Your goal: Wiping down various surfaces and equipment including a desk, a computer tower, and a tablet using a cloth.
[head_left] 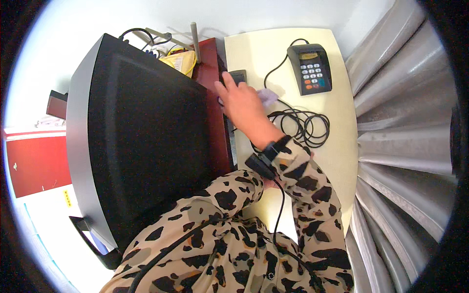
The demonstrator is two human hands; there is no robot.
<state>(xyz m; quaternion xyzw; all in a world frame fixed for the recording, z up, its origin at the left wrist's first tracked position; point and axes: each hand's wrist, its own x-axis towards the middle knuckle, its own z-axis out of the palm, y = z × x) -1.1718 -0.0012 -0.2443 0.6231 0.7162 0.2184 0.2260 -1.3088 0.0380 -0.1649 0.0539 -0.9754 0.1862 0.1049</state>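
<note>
My right hand (243,105) reaches forward and left over the gap between a dark red desk and a pale table. Two or three of its fingers stretch out over the desk edge. A lilac cloth (267,96) bunches out at the outer side of this hand, apparently gripped there, though the fingers on it are hidden. Close beyond the fingertips lies a small dark device (238,75). A loosely coiled black cable (312,129) rests on the table beside the wrist. My left hand (268,183) is almost wholly covered by the right wrist, so its fingers cannot be seen.
A large black monitor (151,132) fills the left, close to my arms. Behind it are a yellow-edged box (180,62) and a grey antenna (195,43). A card reader with a keypad (311,71) stands at the table's far right. Grey curtains (405,122) hang along the right.
</note>
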